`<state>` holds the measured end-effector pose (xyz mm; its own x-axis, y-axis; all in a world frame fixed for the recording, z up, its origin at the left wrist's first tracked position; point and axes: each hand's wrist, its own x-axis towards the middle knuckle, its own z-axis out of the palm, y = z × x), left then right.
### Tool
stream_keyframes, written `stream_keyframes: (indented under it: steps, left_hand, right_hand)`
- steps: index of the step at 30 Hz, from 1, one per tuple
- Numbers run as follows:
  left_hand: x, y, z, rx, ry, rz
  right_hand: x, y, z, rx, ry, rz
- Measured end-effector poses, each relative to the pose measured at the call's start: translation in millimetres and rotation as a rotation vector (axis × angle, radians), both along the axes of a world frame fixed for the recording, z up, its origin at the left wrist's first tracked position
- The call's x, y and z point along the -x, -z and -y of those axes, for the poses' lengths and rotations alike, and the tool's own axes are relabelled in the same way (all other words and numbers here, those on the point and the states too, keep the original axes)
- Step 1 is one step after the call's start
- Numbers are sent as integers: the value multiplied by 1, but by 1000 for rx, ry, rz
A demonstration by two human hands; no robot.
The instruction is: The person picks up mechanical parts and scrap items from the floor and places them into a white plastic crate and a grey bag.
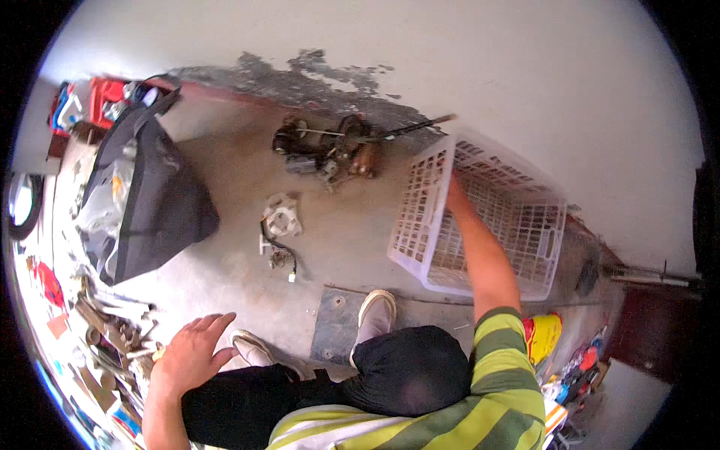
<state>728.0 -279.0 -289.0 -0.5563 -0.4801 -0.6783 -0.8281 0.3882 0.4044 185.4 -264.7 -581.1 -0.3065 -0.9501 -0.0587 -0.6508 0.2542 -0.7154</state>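
A white plastic lattice crate [433, 264] stands tilted at the right, by the wall. My right hand [457, 191] is on its left side wall; the fingers are partly hidden behind the lattice, and the hand seems closed on it. My left hand [194, 351] hovers over my left knee, fingers apart, holding nothing. On the concrete floor ahead lie a white ring-shaped part [283, 215] and a small part with a black cable and white connector [292, 277]. Farther off, against the wall, is a heap of dark, greasy metal parts and cables [332, 149].
A dark grey bag [163, 214] with clear plastic inside stands at the left, a red crate [107, 98] behind it. Cardboard tubes and scraps [101, 349] cover the lower left. A flat dark plate [337, 320] lies by my feet; a yellow bag [544, 336] is at the right.
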Motion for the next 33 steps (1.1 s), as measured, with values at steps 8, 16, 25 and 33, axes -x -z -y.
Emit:
stream_keyframes:
  steps: [8,16,25,33]
  left_hand:
    - [-6,4,0,11,69,-98]
    - [-11,4,12,82,135,-227]
    - [-25,-29,-15,91,42,-213]
    - [-34,-31,-25,64,83,-190]
  right_hand:
    - [0,-126,5,-688,8,-597]
    - [-118,-202,80,-127,-328,-319]
    - [-116,-43,158,-556,-382,-932]
    - [-163,-98,136,-342,-449,-1028]
